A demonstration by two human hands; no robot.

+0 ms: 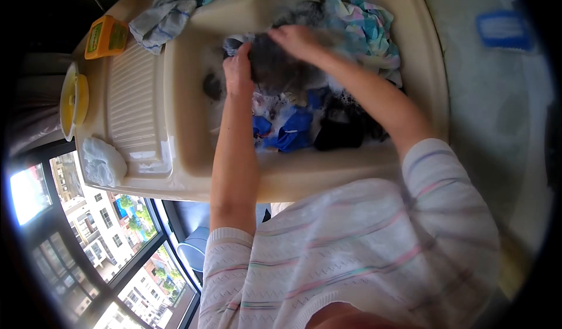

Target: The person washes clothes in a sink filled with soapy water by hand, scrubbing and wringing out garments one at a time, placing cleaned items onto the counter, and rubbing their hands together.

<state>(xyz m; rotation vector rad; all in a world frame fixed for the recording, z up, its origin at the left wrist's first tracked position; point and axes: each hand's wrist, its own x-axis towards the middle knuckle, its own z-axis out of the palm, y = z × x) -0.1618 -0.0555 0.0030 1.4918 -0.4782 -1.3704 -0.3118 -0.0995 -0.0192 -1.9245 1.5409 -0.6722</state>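
Dark cloth (274, 65): in the sink (193, 112), between both hands; long axis unclear;
Left hand (237, 71): touching its left edge; grip hidden;
Right hand (295, 41): at its far right, blurred; cannot tell grip

Daylight (28, 195) enters through a dark-framed window (136, 262) at lower left, pale buildings (99, 219) and trees (139, 219) outside.
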